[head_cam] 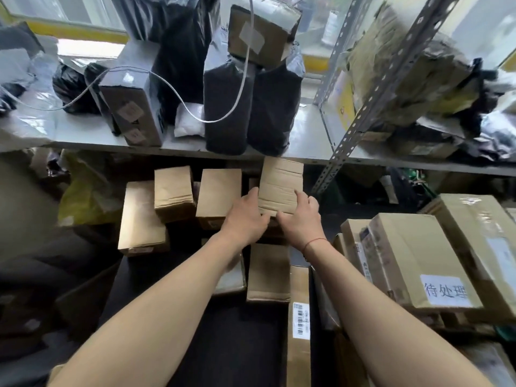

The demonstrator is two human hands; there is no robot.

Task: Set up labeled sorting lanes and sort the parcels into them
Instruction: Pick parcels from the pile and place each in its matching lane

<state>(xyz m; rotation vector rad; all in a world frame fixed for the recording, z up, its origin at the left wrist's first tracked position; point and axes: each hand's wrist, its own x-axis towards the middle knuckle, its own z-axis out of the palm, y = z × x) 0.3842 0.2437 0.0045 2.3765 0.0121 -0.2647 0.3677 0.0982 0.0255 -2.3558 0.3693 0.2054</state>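
A small brown cardboard parcel (280, 184) stands at the right end of a row of similar boxes under the shelf. My left hand (244, 219) grips its lower left edge, and my right hand (303, 217) grips its lower right edge. Beside it to the left stand two more boxes (219, 195) (173, 188), with a lower box (141, 219) further left. To the right lies a large carton with a white handwritten label (445, 290). A flat box with a barcode sticker (300, 319) lies below my right forearm.
The metal shelf (307, 132) above holds black bagged parcels (227, 107), taped boxes (131, 110) and a white cable (178, 99). A perforated steel upright (371, 107) slants down to the right of my hands. A yellow bag (83, 196) sits at left.
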